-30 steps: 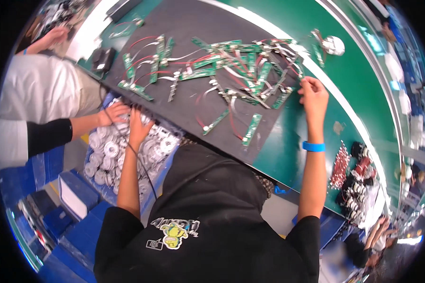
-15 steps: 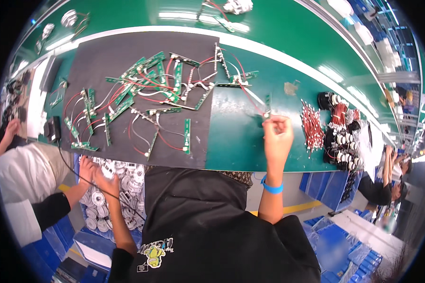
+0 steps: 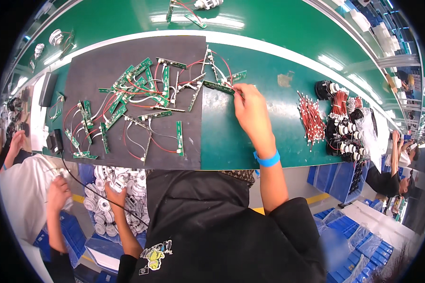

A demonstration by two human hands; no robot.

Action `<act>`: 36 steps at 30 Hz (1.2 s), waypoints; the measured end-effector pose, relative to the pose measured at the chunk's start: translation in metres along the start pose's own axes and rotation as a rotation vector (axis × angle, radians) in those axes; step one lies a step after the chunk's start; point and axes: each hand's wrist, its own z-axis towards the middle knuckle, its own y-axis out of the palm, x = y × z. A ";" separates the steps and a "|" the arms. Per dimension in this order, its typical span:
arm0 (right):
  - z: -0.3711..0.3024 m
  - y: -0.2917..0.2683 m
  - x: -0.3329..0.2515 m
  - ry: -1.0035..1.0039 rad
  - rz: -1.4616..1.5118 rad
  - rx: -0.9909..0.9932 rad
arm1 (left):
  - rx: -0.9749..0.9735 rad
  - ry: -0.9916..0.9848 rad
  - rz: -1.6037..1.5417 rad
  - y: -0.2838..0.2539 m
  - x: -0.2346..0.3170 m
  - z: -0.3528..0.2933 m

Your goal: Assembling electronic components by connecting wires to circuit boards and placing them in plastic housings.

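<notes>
My right hand is closed in a pinch over the green table, at the right end of a narrow green circuit board. Red and white wires run from beside its fingertips to neighbouring boards, such as a green strip just behind. The fingers partly hide what they grip. Lower left, my left hand is closed on a white plastic housing above a blue bin full of similar round white parts. To its left, a co-worker's hand holds another white part.
Several wired circuit boards lie tangled on a black mat. To the right are a bundle of red wires and black-and-white round parts. A black cable hangs over the table's front edge.
My right hand has moved left and away from me, from the open green surface to the boards. My left hand still grips at the bin; the co-worker's hand has drawn back left with a white part.
</notes>
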 end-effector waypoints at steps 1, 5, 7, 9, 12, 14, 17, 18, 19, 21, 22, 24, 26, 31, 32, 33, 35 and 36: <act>-0.001 -0.002 -0.005 -0.002 0.004 -0.009 | 0.030 0.006 0.097 -0.016 0.016 -0.008; -0.011 -0.028 -0.024 0.530 0.653 -0.131 | 0.019 -0.244 -0.118 -0.059 -0.005 -0.019; -0.016 -0.028 -0.025 0.572 0.914 -0.151 | -0.123 -0.456 -0.804 -0.077 -0.029 -0.033; -0.023 -0.029 -0.030 0.598 0.916 -0.146 | -0.046 -0.585 -1.341 -0.088 -0.052 -0.052; -0.029 -0.042 -0.036 0.649 0.833 0.068 | 0.040 -0.549 -1.772 -0.096 -0.061 -0.060; -0.040 -0.063 -0.027 0.630 0.841 0.162 | 0.077 -0.454 -1.710 -0.103 -0.051 -0.060; -0.045 -0.068 -0.006 0.621 0.969 0.132 | 0.066 -0.448 -1.377 -0.144 -0.047 -0.072; -0.046 -0.067 -0.003 0.602 0.974 0.094 | 0.034 -0.428 -1.223 -0.160 -0.046 -0.075; -0.046 -0.064 -0.002 0.634 0.929 0.082 | 0.008 -0.443 -1.050 -0.176 -0.038 -0.077; -0.049 -0.057 0.005 0.627 0.909 0.032 | 0.073 -0.394 -0.981 -0.214 -0.022 -0.086; -0.050 -0.054 0.007 0.620 0.881 -0.005 | 0.123 -0.341 -0.914 -0.232 -0.015 -0.089; -0.052 -0.053 0.004 0.611 0.837 -0.001 | 0.146 -0.292 -0.903 -0.261 -0.007 -0.088; -0.054 -0.057 0.002 0.631 0.841 -0.065 | 0.093 -0.188 -0.883 -0.287 0.011 -0.082; -0.057 -0.056 -0.009 0.652 0.821 -0.048 | -0.113 0.228 -0.595 -0.355 0.019 -0.074; -0.058 -0.059 -0.012 0.680 0.911 -0.087 | -0.248 0.114 -1.087 -0.360 0.034 -0.062; -0.059 -0.057 -0.012 0.471 0.776 -0.135 | -0.215 0.199 -1.115 -0.341 0.088 -0.051; -0.061 -0.058 -0.013 0.261 0.483 -0.209 | -0.095 0.459 -1.070 -0.301 0.147 -0.020; -0.064 -0.062 -0.014 0.261 0.327 -0.225 | -0.104 0.349 -1.112 -0.297 0.141 0.000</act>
